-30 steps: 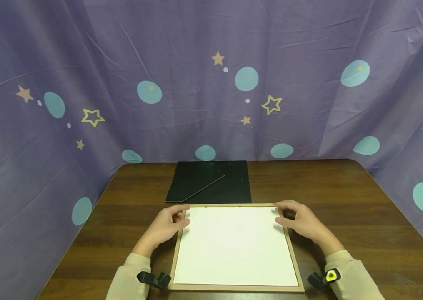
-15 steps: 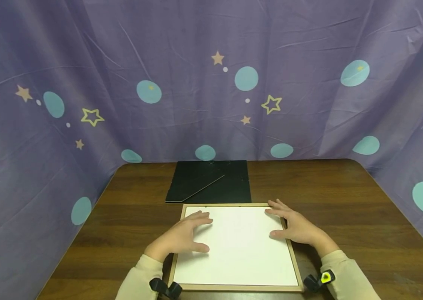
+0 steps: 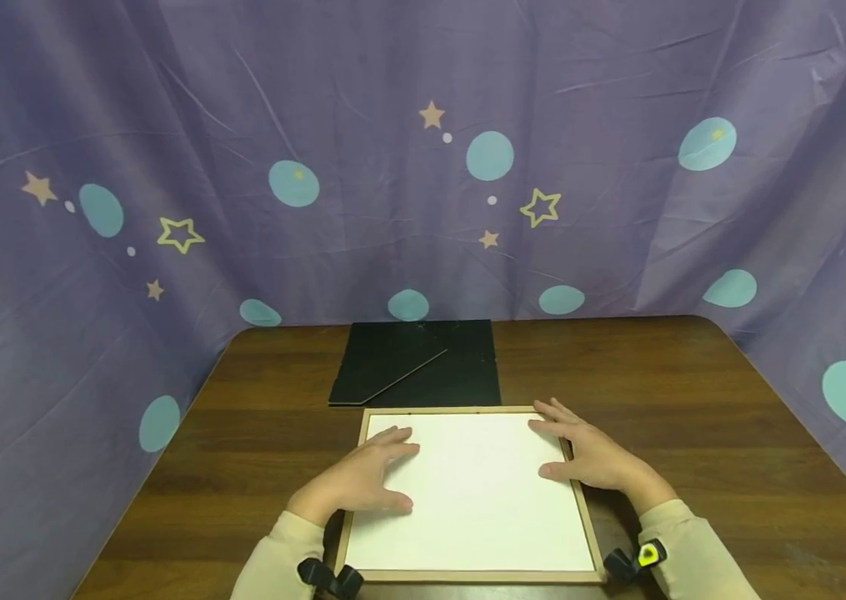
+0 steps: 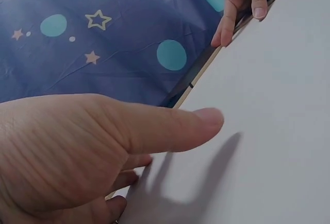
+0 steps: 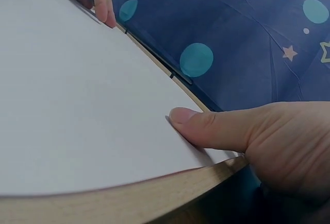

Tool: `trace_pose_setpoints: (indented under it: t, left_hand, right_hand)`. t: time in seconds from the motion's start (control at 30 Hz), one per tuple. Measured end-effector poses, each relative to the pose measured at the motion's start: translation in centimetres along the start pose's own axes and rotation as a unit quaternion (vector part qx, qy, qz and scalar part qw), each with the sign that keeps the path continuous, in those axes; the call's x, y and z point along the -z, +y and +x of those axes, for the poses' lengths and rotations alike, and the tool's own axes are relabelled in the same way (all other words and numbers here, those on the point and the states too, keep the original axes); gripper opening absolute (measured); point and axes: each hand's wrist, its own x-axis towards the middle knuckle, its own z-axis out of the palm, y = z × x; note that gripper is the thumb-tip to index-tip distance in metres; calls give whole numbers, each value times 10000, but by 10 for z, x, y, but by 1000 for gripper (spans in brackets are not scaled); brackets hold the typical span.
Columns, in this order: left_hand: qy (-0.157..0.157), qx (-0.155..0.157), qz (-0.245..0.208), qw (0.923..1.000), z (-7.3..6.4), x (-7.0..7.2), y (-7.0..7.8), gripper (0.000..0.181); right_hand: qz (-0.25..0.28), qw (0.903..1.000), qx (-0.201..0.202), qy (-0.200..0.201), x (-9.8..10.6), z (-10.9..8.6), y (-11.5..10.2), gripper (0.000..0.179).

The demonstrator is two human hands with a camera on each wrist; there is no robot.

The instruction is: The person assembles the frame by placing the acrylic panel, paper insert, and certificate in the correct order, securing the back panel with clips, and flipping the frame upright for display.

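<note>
A light wooden picture frame lies on the table with a white sheet filling it. Over the sheet's left part, my left hand spreads its fingers and thumb; in the left wrist view the thumb stands above the white surface and casts a shadow. My right hand reaches across the frame's right side, fingers extended near the far right corner. In the right wrist view its thumb rests along the sheet close to that corner. Neither hand grips anything.
Behind the frame lies a black backing board with a folded stand leg on it. The brown wooden table runs back to a purple curtain patterned with stars and dots. Black wrist straps sit on both sleeves.
My left hand has moved from the frame's left edge inward over the sheet, its fingers spreading. The right hand has shifted slightly inward and opened wider. The frame stays put.
</note>
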Motion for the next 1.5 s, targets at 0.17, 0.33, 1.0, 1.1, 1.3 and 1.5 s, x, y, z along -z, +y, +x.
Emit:
trace_pose_setpoints:
  t: [0.17,0.33,1.0,1.1,1.3,1.5]
  left_hand:
    - [371,100,-56,9992,0,3,1,71]
    - [610,230,-11,9979,0,1,3,67]
    - [664,391,-94,9970,-1,-2,0,66]
    - [640,438,-14,9970,-1,-3,0,68]
    - [553,407,67,9976,-3,-4,-1,70]
    - [559,318,165,9978,-1,-4,-3,72]
  right_hand:
    - [29,9999,133,56,1,-1,2,78]
    - [-18,9998,206,41,-1,-1,3,85]
    - [125,9997,126,-144,-2,-3,7,82]
    - [141,9997,139,-121,-3,-4,6,81]
    - [91,9997,151,-178,-1,-5,2,81]
    - [105,9997,86,-188,2,-3,3,82]
